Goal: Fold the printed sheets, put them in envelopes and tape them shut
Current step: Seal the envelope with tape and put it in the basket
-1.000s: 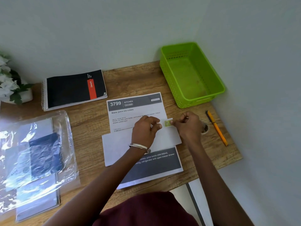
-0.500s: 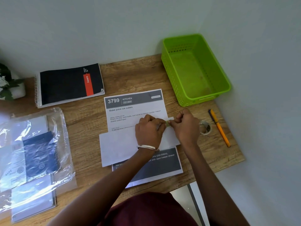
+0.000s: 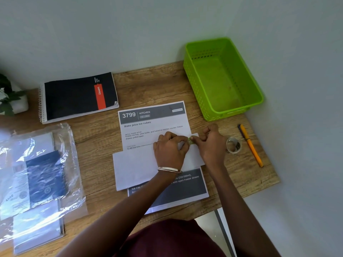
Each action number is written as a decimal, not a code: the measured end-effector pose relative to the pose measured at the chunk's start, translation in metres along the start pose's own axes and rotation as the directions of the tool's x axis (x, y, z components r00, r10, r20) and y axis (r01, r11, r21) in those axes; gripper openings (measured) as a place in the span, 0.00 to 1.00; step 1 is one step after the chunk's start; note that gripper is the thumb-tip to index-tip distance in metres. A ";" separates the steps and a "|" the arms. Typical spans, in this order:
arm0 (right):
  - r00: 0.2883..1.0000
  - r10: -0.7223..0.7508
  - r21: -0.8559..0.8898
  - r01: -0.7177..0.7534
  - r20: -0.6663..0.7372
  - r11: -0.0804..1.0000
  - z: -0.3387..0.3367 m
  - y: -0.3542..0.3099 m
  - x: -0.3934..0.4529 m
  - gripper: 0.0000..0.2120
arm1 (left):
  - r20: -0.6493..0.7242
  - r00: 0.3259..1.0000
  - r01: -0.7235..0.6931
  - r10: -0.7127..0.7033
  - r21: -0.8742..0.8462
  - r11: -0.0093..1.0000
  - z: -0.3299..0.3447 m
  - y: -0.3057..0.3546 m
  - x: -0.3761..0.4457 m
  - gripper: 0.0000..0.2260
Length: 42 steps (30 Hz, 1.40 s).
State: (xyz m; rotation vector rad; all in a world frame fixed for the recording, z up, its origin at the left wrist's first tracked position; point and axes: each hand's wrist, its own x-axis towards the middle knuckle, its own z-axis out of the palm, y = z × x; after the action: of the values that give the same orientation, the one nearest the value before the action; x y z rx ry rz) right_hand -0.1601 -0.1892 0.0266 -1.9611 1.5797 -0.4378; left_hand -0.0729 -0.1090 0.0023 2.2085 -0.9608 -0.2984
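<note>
Taping envelope point(image 3: 137, 167) flap shut
Left hand point(image 3: 169, 152) and right hand point(image 3: 210, 143) both pinch tape piece point(image 3: 190, 140) — stretched flat over the flap edge to seal.

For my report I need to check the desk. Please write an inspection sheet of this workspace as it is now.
Surface: wooden desk.
Job's things: white envelope lies on the printed sheet; tape roll beside it.
Clutter: notebook, green basket, orange pen, plastic bag of packets, plant.
Grip: left hand and right hand pinch a tape piece at the envelope's top edge.
Cables: nothing seen.
Surroundings: plain walls.
</note>
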 end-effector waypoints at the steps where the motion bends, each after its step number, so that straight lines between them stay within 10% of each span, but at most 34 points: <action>1: 1.000 0.001 0.008 -0.001 0.000 1.000 0.001 0.000 0.000 0.19 | -0.005 1.000 0.001 -0.001 -0.002 1.000 0.001 -0.001 0.000 0.05; 42: 0.971 0.051 0.142 -0.086 0.234 0.986 -0.010 0.002 0.007 0.27 | 0.045 0.999 -0.026 0.031 -0.115 0.993 0.000 -0.009 -0.002 0.17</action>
State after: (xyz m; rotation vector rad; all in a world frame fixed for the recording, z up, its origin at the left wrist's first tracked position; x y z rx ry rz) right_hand -0.1659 -0.1985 0.0328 -1.7672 1.4201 -0.2826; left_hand -0.0693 -0.1031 -0.0034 2.0898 -0.9750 -0.3837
